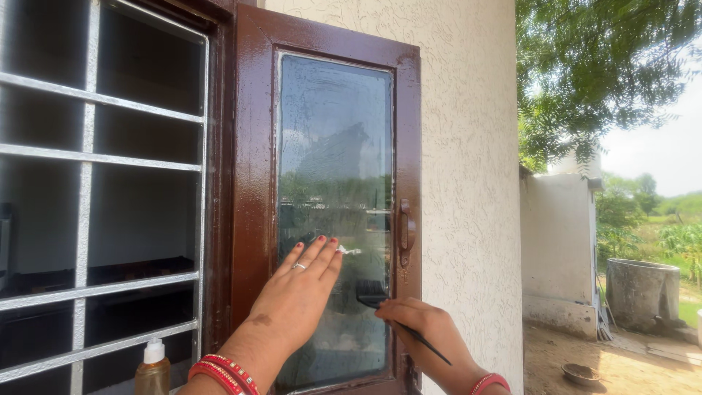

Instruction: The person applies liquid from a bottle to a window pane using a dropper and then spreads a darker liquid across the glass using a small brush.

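From the head view, the left hand (296,289) lies flat, fingers spread, on the glass pane (334,168) of the brown window shutter (254,183), apparently steadying it. The right hand (423,329) pinches a thin dark brush (398,322), its bristles touching the lower glass.

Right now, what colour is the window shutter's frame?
Glossy dark brown, seen in the head view: the shutter frame around the glass pane that the left hand presses.
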